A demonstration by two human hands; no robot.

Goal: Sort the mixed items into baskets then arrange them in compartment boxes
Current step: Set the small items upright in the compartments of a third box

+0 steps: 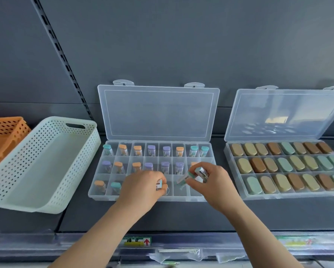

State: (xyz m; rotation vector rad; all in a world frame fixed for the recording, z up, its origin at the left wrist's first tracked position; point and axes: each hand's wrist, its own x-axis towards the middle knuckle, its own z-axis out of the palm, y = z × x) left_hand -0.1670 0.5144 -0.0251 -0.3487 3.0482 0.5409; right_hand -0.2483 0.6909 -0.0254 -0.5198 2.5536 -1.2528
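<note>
Lower centre of the frame: a teal-capped tube (183, 179) hangs tilted over an unfilled cell in the bottom row of the clear compartment box (92, 192), pinched at its cap end by the right hand (213, 183). The same hand carries a second tube (202, 172) higher in its curled fingers. Just to the left, the left hand (141, 188) is bent down over the middle of that row, fingers closed round a labelled tube (159, 185).

The two-tube load looks like the weak point. Loosening the pinch to drop one could free the other, sending it into the wrong cell or against the tubes standing upright in the rows behind. The hands also work close together, so a knuckle could tip a neighbour.

Both forearms reach in from the bottom edge, wrists low over the box front.

The box lid (158, 113) stands open against the grey wall. At right, a second box (227, 157) holds oval pieces; at left sit a white basket (17, 167) and an orange basket (3, 132).
</note>
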